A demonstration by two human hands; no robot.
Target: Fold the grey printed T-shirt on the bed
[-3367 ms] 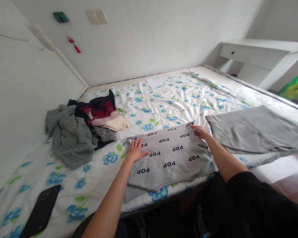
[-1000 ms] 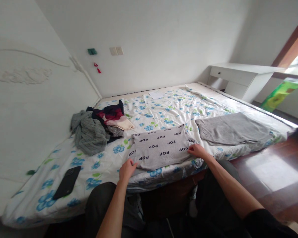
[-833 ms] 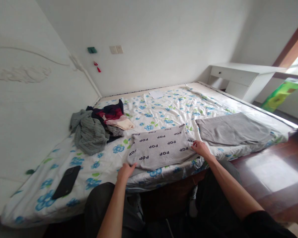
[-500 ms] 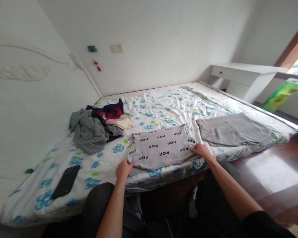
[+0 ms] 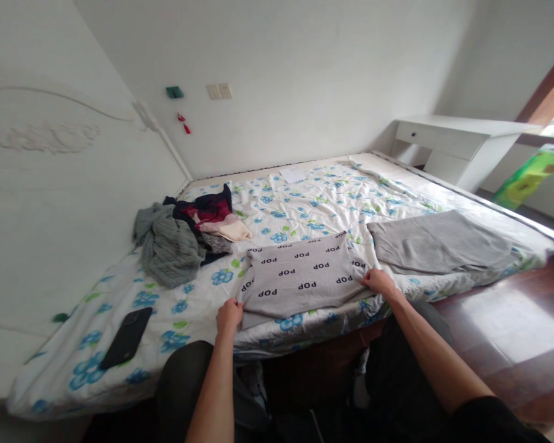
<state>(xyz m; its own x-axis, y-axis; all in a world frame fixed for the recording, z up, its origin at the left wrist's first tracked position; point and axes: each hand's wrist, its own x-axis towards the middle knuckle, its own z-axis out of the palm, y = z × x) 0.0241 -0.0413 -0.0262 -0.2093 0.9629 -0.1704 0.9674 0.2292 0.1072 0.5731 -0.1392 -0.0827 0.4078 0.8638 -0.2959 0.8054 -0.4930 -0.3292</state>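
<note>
A light grey knit top printed with "POP" lies spread near the bed's front edge, its lettering upside down to me. My left hand pinches the near left edge of it, thumb and fingers closed. At the right side edge, my right hand is closed in a pinch on the same cloth. A plain grey ribbed garment lies flat just right of the printed top, apart from my right hand.
Left of the top is a rumpled clothes heap with a green-grey cable-knit sweater and a dark red and cream garment. A black phone lies on the flowered sheet. White paper lies farther back; a white desk stands beyond.
My left hand has shifted slightly outward at the top's left edge. My right hand keeps its place on the cloth. The whole view has moved a little.
</note>
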